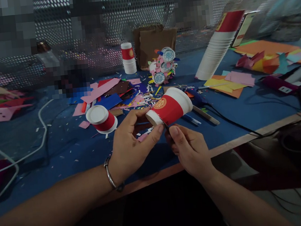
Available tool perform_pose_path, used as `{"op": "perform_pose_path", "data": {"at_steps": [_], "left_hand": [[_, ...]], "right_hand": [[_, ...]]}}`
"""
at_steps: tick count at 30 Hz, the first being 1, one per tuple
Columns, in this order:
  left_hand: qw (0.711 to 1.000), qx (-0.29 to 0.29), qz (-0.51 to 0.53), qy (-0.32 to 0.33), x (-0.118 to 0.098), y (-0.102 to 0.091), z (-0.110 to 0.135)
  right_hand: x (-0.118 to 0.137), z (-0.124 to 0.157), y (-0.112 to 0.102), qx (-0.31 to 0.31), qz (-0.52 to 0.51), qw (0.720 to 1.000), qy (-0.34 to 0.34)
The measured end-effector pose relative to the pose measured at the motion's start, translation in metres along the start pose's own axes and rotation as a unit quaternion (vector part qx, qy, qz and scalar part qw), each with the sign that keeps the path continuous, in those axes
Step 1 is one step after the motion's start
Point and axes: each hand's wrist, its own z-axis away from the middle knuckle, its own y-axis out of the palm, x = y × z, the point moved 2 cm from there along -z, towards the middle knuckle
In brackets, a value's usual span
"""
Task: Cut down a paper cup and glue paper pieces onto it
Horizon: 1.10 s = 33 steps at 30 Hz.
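Note:
My left hand (131, 139) is closed on a red and white paper cup (170, 107), thumb below and fingers behind its narrow end. The cup lies tilted above the table, its wide end to the upper right. My right hand (189, 146) is closed, thumb on top, around a thin dark tool (166, 126) whose tip meets the cup's lower side; its exact kind is mostly hidden by my fingers. To the left, a short red and white cup piece (101, 119) rests on the table.
A tall leaning stack of paper cups (213, 50) and a smaller stack (128, 58) stand behind. Between them are a decorated cup cluster (162, 67) and cardboard (156, 43). Coloured paper (105, 90) and scraps litter the blue table (91, 157). A black cable (234, 124) runs right.

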Motion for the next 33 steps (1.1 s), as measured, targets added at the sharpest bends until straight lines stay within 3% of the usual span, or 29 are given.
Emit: {"op": "perform_pose_path", "data": {"at_steps": [11, 26, 33], "left_hand": [[1.000, -0.003, -0.012, 0.009, -0.001, 0.004, -0.001], [1.000, 0.015, 0.016, -0.022, 0.003, 0.004, -0.002], [0.998, 0.005, -0.038, 0.055, 0.009, 0.000, -0.007]], "right_hand": [[-0.007, 0.000, -0.001, 0.000, -0.026, 0.999, 0.045], [0.000, -0.005, 0.002, -0.023, 0.014, 0.999, 0.018], [-0.009, -0.002, 0.004, -0.041, -0.084, 0.992, 0.080]]}}
